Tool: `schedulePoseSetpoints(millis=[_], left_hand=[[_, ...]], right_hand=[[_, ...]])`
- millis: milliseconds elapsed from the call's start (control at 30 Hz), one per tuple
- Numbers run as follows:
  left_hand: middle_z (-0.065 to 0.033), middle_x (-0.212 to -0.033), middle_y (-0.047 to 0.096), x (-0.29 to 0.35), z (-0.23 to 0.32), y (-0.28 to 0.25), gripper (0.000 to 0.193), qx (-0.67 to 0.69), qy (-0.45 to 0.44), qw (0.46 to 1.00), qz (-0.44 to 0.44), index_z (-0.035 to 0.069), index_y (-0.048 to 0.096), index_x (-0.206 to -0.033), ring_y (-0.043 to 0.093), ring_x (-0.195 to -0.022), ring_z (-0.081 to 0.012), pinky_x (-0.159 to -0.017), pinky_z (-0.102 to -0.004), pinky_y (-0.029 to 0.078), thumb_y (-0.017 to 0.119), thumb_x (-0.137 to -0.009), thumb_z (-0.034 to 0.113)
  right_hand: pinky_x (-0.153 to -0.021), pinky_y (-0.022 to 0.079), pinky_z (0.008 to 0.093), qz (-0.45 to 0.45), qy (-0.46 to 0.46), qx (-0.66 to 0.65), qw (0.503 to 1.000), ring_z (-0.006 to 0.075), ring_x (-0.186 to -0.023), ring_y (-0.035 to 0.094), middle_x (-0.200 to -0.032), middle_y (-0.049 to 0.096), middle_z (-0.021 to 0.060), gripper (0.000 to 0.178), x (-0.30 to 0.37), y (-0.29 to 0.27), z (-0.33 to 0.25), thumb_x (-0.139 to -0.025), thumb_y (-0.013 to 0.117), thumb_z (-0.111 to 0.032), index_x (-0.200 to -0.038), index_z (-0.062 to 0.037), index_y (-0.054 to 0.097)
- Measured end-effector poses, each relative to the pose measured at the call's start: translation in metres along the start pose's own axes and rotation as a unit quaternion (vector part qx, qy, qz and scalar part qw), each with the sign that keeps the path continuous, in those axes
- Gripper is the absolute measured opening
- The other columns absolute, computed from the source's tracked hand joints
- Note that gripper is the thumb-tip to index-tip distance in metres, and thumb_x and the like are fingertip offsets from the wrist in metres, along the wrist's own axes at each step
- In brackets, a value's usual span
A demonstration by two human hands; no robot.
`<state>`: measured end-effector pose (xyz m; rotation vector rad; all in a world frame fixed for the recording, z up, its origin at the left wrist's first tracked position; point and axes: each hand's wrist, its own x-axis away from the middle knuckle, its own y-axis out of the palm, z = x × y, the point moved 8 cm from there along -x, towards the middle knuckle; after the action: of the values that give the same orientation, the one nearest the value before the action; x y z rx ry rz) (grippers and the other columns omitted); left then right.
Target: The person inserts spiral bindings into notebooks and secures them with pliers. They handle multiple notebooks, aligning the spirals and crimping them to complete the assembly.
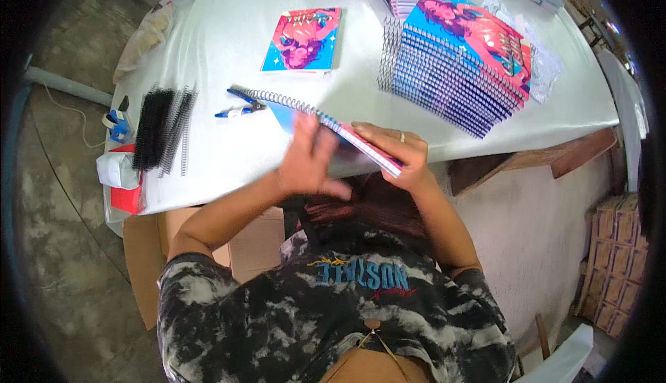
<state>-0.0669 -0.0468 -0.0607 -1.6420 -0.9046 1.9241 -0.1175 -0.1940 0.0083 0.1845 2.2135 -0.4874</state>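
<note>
Shirt: soft black-and-grey mottled cloth [326, 313], nearest of all; coloured lettering across the chest.
Right hand: the right hand [406, 157], ringed, grips the notebook [371, 150] by its near end; fingers bent over the pink cover.
Left hand: the left hand [310, 155] is blurred, its fingers spread and the thumb apart, grasping nothing visible; whether the fingertips touch the wire I cannot tell.
Notebook: a slim, flat block with a straight white page edge, tilted above the table's near side; its near end lies within the right fingers, its middle just beside the left fingertips.
Coil: a thin, springy spiral [281, 98]; it runs from the left fingertips out toward the blue-handled pliers [239, 111].
Table: smooth, glossy white covering [208, 57]; dark, ridged spirals [163, 130] bundled at left; farther off, a glossy-covered book [302, 41] and a fanned stack of spiral-bound notebooks [458, 64].
</note>
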Motion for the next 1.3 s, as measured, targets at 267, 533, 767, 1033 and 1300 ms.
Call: schedulePoseSetpoints(millis=[267,533,767,1033,1300], left_hand=[[-0.0332,-0.139,0.011,-0.044,-0.006,-0.026,0.11,-0.046,-0.056,0.997,0.031,-0.011,0.029,-0.13,0.009,-0.132,-0.0445,-0.102,-0.0609,0.014,0.057,-0.065,0.073],[-0.0289,-0.14,0.017,-0.065,-0.003,-0.041,0.114,-0.023,-0.029,0.992,0.119,-0.009,0.022,-0.133,0.014,-0.129,-0.0473,-0.103,-0.0583,0.008,0.045,-0.064,0.08],[-0.0263,-0.141,0.015,-0.065,0.017,-0.052,0.122,-0.034,0.02,0.992,0.118,-0.011,0.027,-0.131,0.013,-0.129,-0.0477,-0.101,-0.0631,0.006,0.053,-0.054,0.081],[-0.0297,-0.115,0.047,-0.045,0.027,-0.031,0.081,-0.229,0.091,0.957,0.152,0.004,0.043,-0.122,0.043,-0.108,-0.0478,-0.088,-0.0613,0.031,0.044,-0.076,0.07],[-0.0294,-0.125,0.038,-0.07,0.054,-0.049,0.092,-0.049,0.122,0.982,0.133,0.005,0.038,-0.131,0.034,-0.117,-0.0486,-0.096,-0.064,0.021,0.051,-0.07,0.072]], right_hand=[[-0.076,0.053,0.0322,-0.01,0.002,0.021,1.0,0.0255,-0.091,0.065,-0.103,0.064,0.0147,0.035,0.002,0.014,-0.004,-0.071,0.063,-0.001,-0.106,-0.0014,0.062],[-0.075,0.052,0.0316,-0.015,0.004,0.025,1.0,0.0259,-0.089,0.066,-0.102,0.065,0.0158,0.036,-0.003,0.017,-0.006,-0.072,0.058,0.007,-0.108,0.0007,0.061],[-0.074,0.053,0.0327,-0.024,-0.024,-0.001,0.999,0.0259,-0.086,0.066,-0.101,0.065,0.0149,0.045,-0.006,0.017,-0.005,-0.064,0.062,0.004,-0.109,-0.0031,0.061],[-0.076,0.052,0.0334,-0.012,0.024,0.024,0.999,0.0271,-0.092,0.064,-0.105,0.063,0.0142,0.049,-0.008,0.022,0.0,-0.062,0.057,0.005,-0.111,-0.0037,0.06],[-0.073,0.053,0.0337,0.008,0.058,-0.027,0.998,0.0276,-0.088,0.065,-0.104,0.063,0.0156,0.046,-0.005,0.022,0.018,-0.069,0.064,-0.004,-0.114,-0.0046,0.058]])
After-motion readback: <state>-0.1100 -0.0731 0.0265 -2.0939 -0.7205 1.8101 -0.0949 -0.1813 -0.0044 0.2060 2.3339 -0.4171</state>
